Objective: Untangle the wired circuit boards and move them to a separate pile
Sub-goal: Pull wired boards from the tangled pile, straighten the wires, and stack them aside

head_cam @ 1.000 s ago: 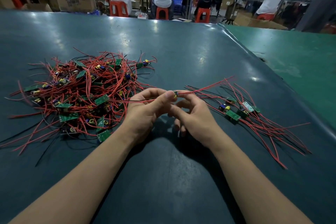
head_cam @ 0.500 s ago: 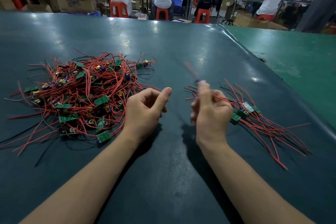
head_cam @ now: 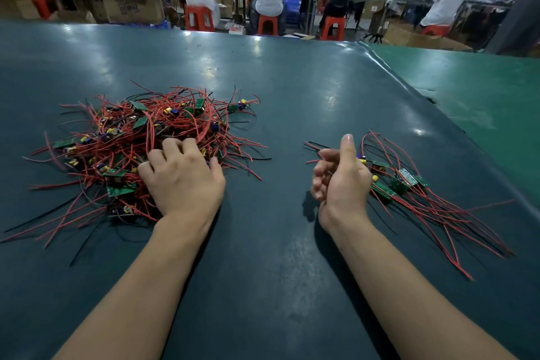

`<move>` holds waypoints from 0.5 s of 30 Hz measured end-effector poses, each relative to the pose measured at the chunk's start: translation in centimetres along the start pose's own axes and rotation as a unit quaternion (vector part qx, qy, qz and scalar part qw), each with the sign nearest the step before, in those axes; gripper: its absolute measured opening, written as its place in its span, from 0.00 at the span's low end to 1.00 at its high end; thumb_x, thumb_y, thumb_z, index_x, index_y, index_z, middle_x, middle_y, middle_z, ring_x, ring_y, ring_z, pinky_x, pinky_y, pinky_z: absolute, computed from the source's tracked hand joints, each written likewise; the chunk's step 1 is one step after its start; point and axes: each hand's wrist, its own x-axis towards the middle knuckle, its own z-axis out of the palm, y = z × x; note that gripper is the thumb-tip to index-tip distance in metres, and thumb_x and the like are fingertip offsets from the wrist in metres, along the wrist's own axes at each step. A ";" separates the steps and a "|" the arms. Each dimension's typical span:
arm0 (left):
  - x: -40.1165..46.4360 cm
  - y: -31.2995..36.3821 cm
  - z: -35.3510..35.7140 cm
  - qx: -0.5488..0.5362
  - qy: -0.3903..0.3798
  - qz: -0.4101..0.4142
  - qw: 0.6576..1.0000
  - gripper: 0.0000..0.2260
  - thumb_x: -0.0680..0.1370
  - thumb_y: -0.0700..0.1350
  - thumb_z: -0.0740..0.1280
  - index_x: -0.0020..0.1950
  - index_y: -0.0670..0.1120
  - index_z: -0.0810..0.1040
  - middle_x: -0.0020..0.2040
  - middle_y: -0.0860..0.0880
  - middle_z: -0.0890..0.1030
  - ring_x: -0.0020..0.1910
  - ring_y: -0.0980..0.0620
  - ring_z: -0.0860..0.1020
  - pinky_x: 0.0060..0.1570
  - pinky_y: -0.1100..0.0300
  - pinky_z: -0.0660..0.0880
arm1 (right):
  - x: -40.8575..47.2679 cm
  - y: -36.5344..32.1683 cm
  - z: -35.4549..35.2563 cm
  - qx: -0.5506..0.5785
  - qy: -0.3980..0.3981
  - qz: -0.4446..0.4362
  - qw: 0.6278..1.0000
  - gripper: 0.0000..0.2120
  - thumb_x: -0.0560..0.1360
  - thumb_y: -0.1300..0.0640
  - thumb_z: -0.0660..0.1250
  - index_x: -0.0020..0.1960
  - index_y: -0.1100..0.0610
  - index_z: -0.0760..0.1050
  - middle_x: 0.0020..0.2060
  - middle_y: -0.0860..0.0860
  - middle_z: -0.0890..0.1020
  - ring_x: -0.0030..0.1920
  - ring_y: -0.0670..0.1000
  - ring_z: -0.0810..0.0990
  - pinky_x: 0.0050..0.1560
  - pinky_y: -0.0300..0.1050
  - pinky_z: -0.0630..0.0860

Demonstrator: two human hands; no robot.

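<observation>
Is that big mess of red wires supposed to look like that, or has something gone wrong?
Nothing looks wrong. The tangled pile by the left hand is the unsorted heap; the small pile beside the right hand lies neater. No boards show visible damage, and none lie off the table.

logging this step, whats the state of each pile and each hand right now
tangled pile: large knot of red and black wires with green boards, on the table's left side
sorted pile: small, wires fanned out loosely on the right, boards side by side
left hand: palm down on the tangled pile, fingers curled into the wires
right hand: beside the sorted pile, fingers loosely curled, holding nothing
</observation>
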 end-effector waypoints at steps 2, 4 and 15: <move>0.2 -0.1 -0.1 -0.014 0.013 -0.001 1.000 0.14 0.78 0.52 0.65 0.59 0.44 0.80 0.57 0.41 0.77 0.57 0.37 0.72 0.56 0.46 0.64 | 0.1 0.2 0.2 -0.016 -0.012 -0.005 1.000 0.22 0.80 0.41 0.60 0.38 0.57 0.73 0.21 0.49 0.73 0.17 0.47 0.67 0.20 0.33 0.59; 0.2 -0.3 -0.3 -0.068 0.049 0.002 0.997 0.11 0.79 0.49 0.66 0.56 0.47 0.83 0.54 0.44 0.80 0.55 0.38 0.72 0.54 0.47 0.64 | 0.1 0.4 0.3 -0.043 -0.032 -0.018 0.998 0.22 0.80 0.41 0.60 0.37 0.56 0.74 0.21 0.49 0.73 0.18 0.47 0.66 0.20 0.33 0.59; -2.6 2.9 -1.0 -0.330 0.234 0.376 0.834 0.09 0.80 0.42 0.69 0.59 0.43 0.83 0.43 0.44 0.79 0.41 0.46 0.75 0.42 0.50 0.72 | -2.2 1.0 0.7 -0.252 -0.354 -0.105 0.894 0.15 0.76 0.70 0.67 0.52 0.50 0.76 0.39 0.50 0.79 0.28 0.46 0.76 0.21 0.39 0.71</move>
